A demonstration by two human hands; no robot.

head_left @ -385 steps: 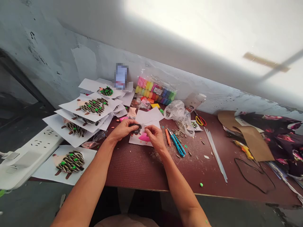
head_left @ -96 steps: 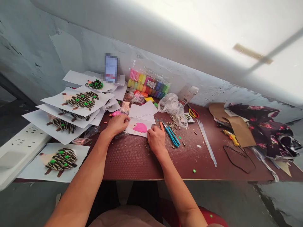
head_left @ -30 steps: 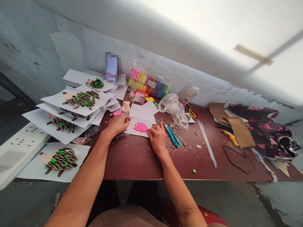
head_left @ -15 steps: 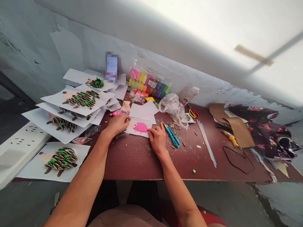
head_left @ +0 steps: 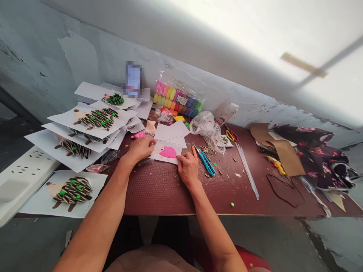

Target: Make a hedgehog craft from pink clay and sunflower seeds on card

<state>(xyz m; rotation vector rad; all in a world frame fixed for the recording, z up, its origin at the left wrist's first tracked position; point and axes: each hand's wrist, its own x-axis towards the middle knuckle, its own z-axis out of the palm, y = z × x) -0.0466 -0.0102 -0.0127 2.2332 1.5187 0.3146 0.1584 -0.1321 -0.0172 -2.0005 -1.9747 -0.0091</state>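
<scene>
A small sheet of white paper (head_left: 158,156) lies on the maroon tabletop in front of me. On it is a hedgehog figure with a flat pink clay body (head_left: 168,152) and a pale head and feet. With curled fingers, my left hand (head_left: 140,148) holds the paper's left edge. The thumb and forefinger of my right hand (head_left: 188,168) are closed on its right edge, close to the pink clay. My left fingertips partly cover the corner. Just behind lie more blank white sheets (head_left: 167,131), and pink clay (head_left: 138,135) sits beyond my left hand.
Finished seed-covered hedgehog pictures (head_left: 99,119) are stacked at left, beside a white power strip (head_left: 25,170). Right of my hand lie a blue-handled cutting tool (head_left: 207,162), loose seeds (head_left: 208,151), scissors (head_left: 231,135) and clear sticks (head_left: 247,172). Clay packs (head_left: 177,100) stand behind.
</scene>
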